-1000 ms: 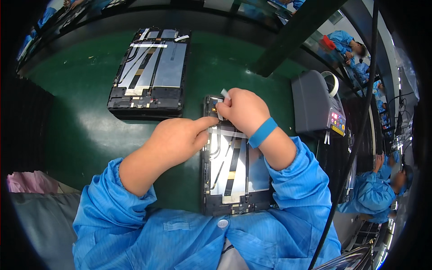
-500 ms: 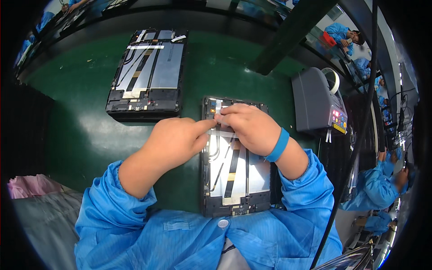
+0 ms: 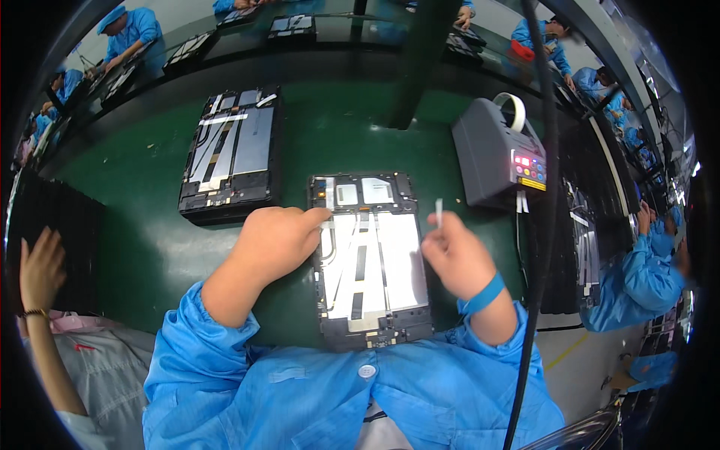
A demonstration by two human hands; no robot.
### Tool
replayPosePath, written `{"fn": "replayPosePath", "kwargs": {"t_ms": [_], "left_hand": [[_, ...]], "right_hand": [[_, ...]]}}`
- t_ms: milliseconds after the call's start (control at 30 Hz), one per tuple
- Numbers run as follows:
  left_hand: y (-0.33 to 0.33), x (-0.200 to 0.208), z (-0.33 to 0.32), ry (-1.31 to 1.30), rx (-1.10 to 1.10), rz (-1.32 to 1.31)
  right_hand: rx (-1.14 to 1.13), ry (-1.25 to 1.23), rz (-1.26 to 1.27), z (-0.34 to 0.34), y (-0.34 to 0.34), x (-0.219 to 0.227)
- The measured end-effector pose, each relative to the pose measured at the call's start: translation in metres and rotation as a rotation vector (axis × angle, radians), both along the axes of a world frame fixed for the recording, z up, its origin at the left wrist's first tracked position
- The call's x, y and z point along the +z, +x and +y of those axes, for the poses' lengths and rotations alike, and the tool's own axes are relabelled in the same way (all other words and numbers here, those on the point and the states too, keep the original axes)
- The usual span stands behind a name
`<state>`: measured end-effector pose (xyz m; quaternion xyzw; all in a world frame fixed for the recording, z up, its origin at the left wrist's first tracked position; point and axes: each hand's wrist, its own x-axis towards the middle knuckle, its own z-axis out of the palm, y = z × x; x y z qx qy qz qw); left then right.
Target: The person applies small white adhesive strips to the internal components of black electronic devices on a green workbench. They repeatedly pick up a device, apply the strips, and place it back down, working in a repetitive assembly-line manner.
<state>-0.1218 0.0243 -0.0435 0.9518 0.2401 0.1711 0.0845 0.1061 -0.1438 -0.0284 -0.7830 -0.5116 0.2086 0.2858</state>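
Pinched between my right hand's [image 3: 459,259] fingertips is a small white tape strip [image 3: 439,212], lifted just right of the open black tablet chassis [image 3: 369,259]. My left hand [image 3: 276,240], fingers curled, presses the chassis's left edge. I judge placement is next: lower it squarely. Green mat [image 3: 150,247] left of it lies free.

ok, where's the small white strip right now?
Head view, right of centre: the white strip is pinched in the right hand, just above the open tablet's right edge, left of the grey dispenser.

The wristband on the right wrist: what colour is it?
Blue, a plain wristband just below the right hand, seen clearly in the head view.
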Motion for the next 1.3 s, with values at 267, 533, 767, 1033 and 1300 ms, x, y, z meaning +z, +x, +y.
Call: {"fn": "replayPosePath", "kwargs": {"t_ms": [267, 533, 767, 1033, 1300], "left_hand": [[0.061, 0.036, -0.037, 0.098, -0.162, -0.078], [0.078, 0.012, -0.029, -0.019, -0.326, -0.01], [0.066, 0.008, -0.022, -0.107, -0.262, -0.088], [0.064, 0.004, -0.013, -0.08, -0.243, -0.078], [0.062, 0.008, -0.012, 0.05, -0.191, -0.046]], "right_hand": [[0.087, 0.032, 0.165, -0.026, -0.023, -0.015], [0.116, 0.106, 0.251, -0.014, 0.013, -0.01], [0.103, 0.195, 0.368, 0.055, 0.035, -0.023], [0.251, 0.11, 0.517, 0.082, 0.036, -0.024], [0.21, 0.073, 0.569, 0.09, 0.037, -0.038]]}}
